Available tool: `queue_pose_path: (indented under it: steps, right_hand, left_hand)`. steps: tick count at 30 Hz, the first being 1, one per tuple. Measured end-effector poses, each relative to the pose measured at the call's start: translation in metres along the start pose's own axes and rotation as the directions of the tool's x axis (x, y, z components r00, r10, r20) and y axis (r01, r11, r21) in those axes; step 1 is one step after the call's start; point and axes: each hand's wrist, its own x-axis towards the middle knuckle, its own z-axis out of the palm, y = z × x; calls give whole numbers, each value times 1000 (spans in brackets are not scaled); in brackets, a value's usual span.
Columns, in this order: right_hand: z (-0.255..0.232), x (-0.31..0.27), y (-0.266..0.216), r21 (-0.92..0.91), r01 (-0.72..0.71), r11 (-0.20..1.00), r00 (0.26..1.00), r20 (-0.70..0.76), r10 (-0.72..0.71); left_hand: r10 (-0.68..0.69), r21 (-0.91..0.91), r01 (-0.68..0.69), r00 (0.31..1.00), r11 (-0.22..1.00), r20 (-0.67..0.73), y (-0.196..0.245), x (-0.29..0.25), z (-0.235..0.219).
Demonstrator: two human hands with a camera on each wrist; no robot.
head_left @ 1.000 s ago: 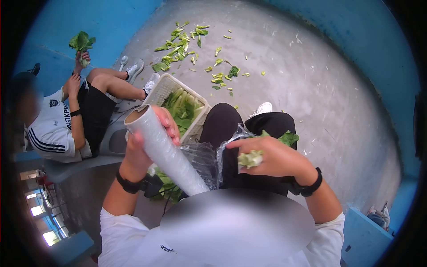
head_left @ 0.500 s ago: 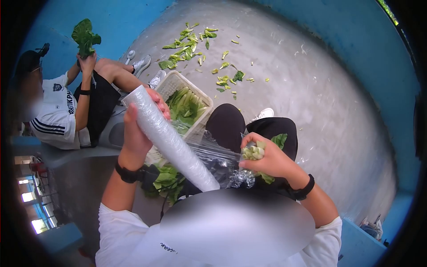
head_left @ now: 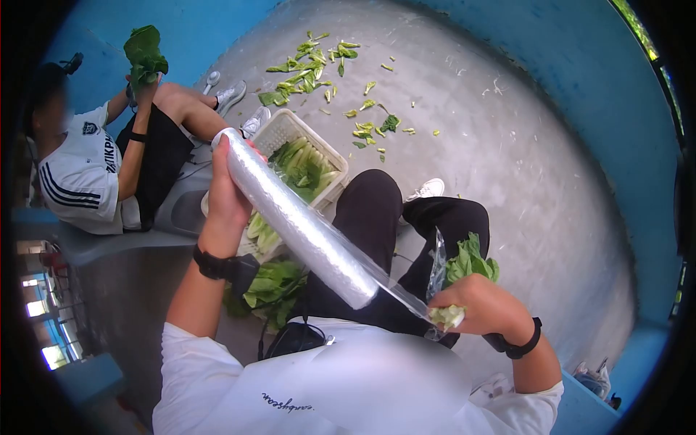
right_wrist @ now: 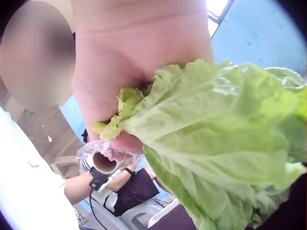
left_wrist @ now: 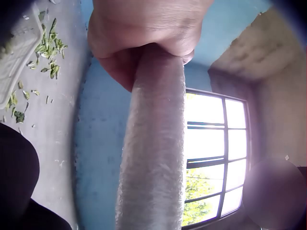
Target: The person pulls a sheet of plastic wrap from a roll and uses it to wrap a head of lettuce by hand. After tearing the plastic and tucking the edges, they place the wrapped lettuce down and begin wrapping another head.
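Observation:
My left hand (head_left: 228,190) grips the upper end of a thick roll of clear plastic wrap (head_left: 297,221), which slants down toward my lap. In the left wrist view the fingers curl round the roll (left_wrist: 153,143). From its lower end a narrow strip of film (head_left: 400,293) stretches to my right hand (head_left: 487,306). That hand holds a bunch of leafy greens (head_left: 470,262) by the stems, cut ends toward the roll, with film bunched at the fingers. The right wrist view shows the broad pale-green leaves (right_wrist: 216,129) fanning out from the palm.
A white plastic basket (head_left: 335,190) of greens stands beyond my left knee, with more leafy greens (head_left: 274,288) below it. Torn leaves (head_left: 301,78) litter the concrete floor. At left a seated person (head_left: 87,167) holds up a leafy bunch (head_left: 145,54).
My right hand, with the greens, has moved right and toward my body, drawing the film out into a taut strip. The roll has shifted slightly right at its lower end.

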Motion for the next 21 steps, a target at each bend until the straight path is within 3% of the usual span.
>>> queue_pose_path:
  steps: [7, 11, 13, 16, 17, 19, 21]
  right_hand:
    - [-6, -41, 15, -24, -171, 985, 984, 49, 172]
    - [-15, -45, 13, -107, -285, 952, 953, 78, 294]
    - [-17, -48, 16, -121, -301, 946, 945, 96, 313]
    - [-18, -61, 24, -349, -443, 826, 853, 119, 508]
    - [-18, -65, 28, -319, -503, 803, 835, 59, 546]
    - [-17, -70, 33, -247, -609, 754, 785, -50, 618]
    - [-13, -64, 32, -190, -601, 777, 799, -123, 588]
  left_hand:
    - [93, -7, -96, 976, 995, -196, 18, 45, -64]
    - [105, -26, -118, 946, 993, -308, 2, 58, -109]
    - [130, -25, -152, 908, 988, -398, -2, 66, -135]
    - [156, -15, -194, 829, 981, -537, 3, 74, -198]
    - [164, -9, -208, 797, 978, -581, 7, 77, -220]
    - [118, -14, -156, 799, 988, -590, 0, 67, -251]
    - [61, 18, -63, 793, 998, -606, -19, 63, -283]
